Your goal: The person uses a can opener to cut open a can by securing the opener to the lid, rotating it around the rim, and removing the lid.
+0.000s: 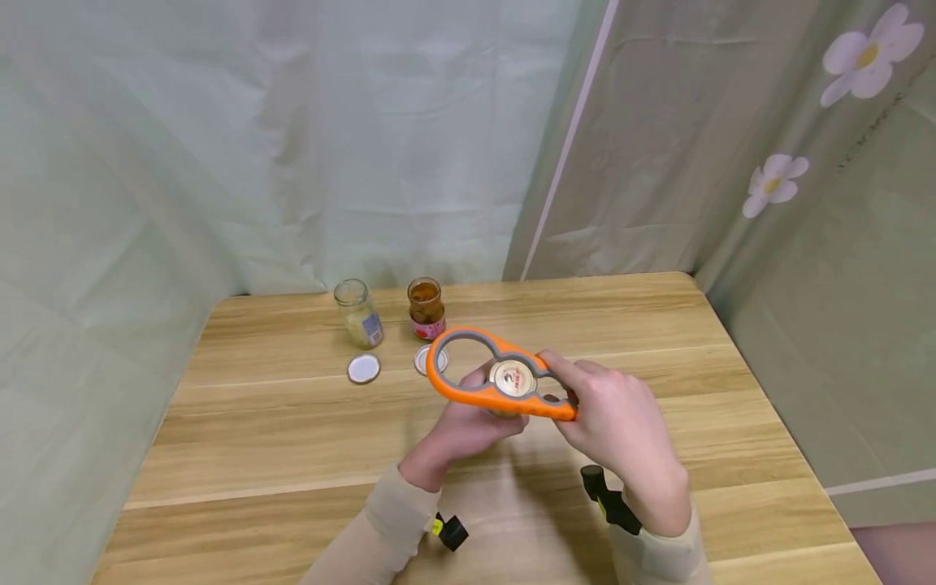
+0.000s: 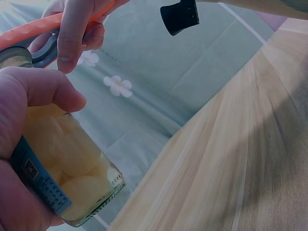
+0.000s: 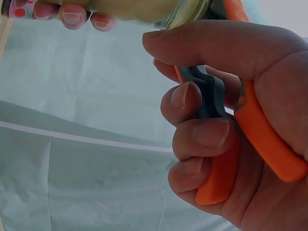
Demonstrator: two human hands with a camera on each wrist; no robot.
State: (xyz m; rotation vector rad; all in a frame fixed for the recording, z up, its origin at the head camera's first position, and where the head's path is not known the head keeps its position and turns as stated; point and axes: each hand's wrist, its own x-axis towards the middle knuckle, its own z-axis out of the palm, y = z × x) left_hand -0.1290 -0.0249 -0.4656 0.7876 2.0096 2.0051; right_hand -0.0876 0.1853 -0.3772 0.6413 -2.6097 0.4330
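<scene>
My left hand [image 1: 468, 426] grips a glass jar [image 2: 79, 166] of pale, chunky pieces, tilted in the left wrist view, with a blue label on its side. In the head view the jar is held above the table, mostly hidden under its round, pale gold lid [image 1: 513, 379]. An orange jar opener [image 1: 468, 396] with grey inner edges surrounds that lid, its small middle opening fitted about it. My right hand [image 1: 617, 410] holds the opener's two handles [image 3: 219, 180], fingers curled round one and the palm against the other.
On the wooden table [image 1: 278, 439] stand two uncapped jars: one with pale contents [image 1: 358, 317], one with brown contents [image 1: 426, 307] and a pink label. A white lid [image 1: 363, 368] and another lid [image 1: 422, 360] lie before them. Pale curtains [image 1: 409, 146] hang behind the table.
</scene>
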